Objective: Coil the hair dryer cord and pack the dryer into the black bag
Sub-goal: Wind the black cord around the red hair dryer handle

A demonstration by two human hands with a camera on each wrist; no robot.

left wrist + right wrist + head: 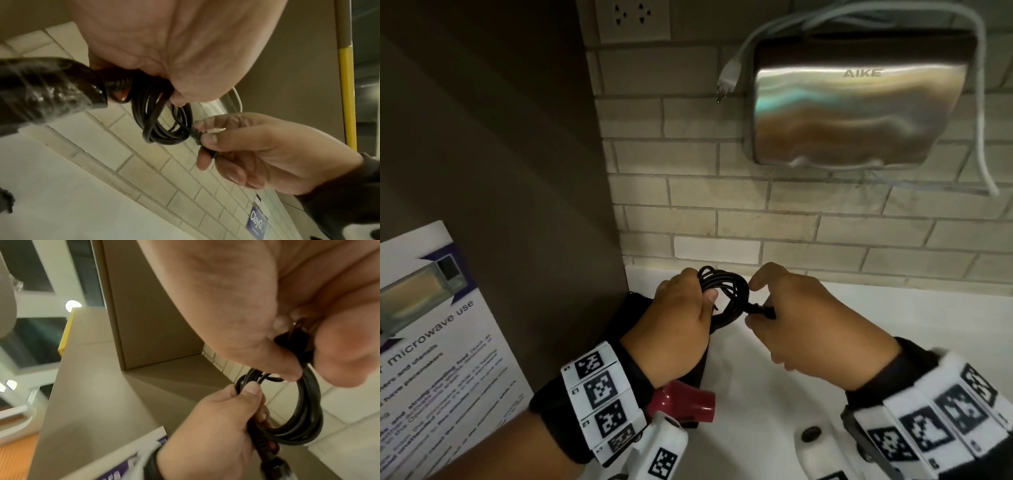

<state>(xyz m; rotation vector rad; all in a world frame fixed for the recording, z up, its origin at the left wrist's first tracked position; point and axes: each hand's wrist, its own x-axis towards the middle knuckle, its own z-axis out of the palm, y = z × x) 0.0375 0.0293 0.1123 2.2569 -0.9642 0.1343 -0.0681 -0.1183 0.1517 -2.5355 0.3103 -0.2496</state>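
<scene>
My left hand (702, 291) grips a coiled black cord (726, 291), thumb pressed on the loops. My right hand (751, 301) pinches the cord's plug end (760, 310) against the coil. In the left wrist view the glossy black dryer handle (51, 84) runs from my left palm, and the coil (164, 126) hangs below it. The right wrist view shows the coil (304, 418) between both hands and the plug (294, 340) in my right fingertips. A dark red dryer part (685, 401) shows below my left wrist. The black bag (635, 310) lies behind my left hand, mostly hidden.
A white counter (893, 308) meets a brick-tiled wall. A steel hand dryer (856, 99) hangs on the wall with a white plug (727, 77) dangling beside it. A wall socket (633, 19) is at the top. A brown panel (517, 171) and a microwave poster (431, 325) stand left.
</scene>
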